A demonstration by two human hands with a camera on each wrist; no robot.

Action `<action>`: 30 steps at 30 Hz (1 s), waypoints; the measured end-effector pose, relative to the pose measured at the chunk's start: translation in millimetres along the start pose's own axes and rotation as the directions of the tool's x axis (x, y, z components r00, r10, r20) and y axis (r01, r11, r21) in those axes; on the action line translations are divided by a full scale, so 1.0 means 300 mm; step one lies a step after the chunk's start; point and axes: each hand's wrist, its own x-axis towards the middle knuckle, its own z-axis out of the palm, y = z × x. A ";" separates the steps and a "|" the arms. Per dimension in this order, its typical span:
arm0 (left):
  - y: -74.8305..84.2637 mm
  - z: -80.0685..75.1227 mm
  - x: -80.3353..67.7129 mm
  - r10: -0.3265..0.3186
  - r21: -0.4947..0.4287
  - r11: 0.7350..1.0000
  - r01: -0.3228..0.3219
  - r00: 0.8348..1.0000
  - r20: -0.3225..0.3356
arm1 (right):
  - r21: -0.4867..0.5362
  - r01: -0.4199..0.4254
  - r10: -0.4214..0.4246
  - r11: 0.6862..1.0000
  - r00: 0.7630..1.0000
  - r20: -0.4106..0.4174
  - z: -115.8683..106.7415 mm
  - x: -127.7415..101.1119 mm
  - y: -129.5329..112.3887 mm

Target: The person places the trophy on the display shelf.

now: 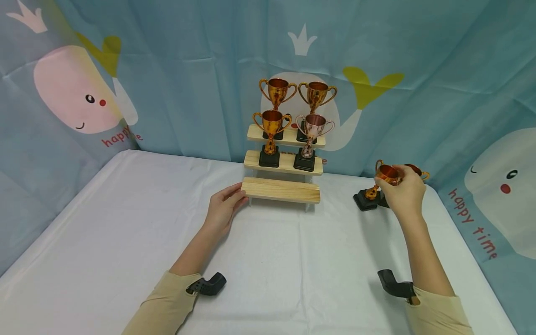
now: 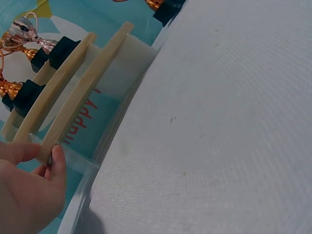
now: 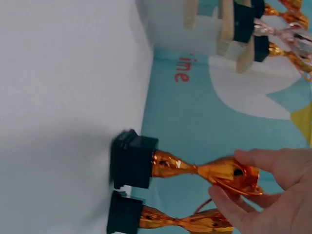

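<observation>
My right hand (image 1: 405, 191) holds a gold trophy cup (image 3: 229, 173) by its bowl, thumb and fingers on opposite sides. The cup's black base (image 1: 365, 200) is at the table's back right; whether it touches the cloth I cannot tell. A second gold trophy (image 3: 190, 222) stands close beside it, mostly hidden by the hand in the head view. At the back centre is a three-step wooden display stand (image 1: 280, 190). My left hand (image 1: 224, 209) pinches the left end of its lowest board (image 2: 80, 100), which is bare.
Two gold trophies (image 1: 276, 93) stand on the top step. On the middle step are a gold trophy (image 1: 272, 123) and a pinkish-silver trophy (image 1: 314, 128). A white cloth covers the table (image 1: 268, 270), with a blue printed curtain (image 1: 184, 93) behind.
</observation>
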 end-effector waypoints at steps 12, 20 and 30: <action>0.002 -0.001 -0.002 -0.001 -0.006 1.000 0.001 1.000 0.001 | 0.005 0.119 -0.118 0.993 0.977 0.178 -0.056 0.003 -0.042; 0.002 0.000 0.000 -0.008 -0.018 1.000 0.009 1.000 0.003 | 0.077 0.125 -0.141 0.989 0.950 0.279 -0.079 -0.006 -0.093; 0.004 0.000 0.004 -0.016 -0.026 1.000 0.016 1.000 0.001 | 0.123 0.176 -0.209 0.977 0.914 0.348 -0.099 -0.010 -0.172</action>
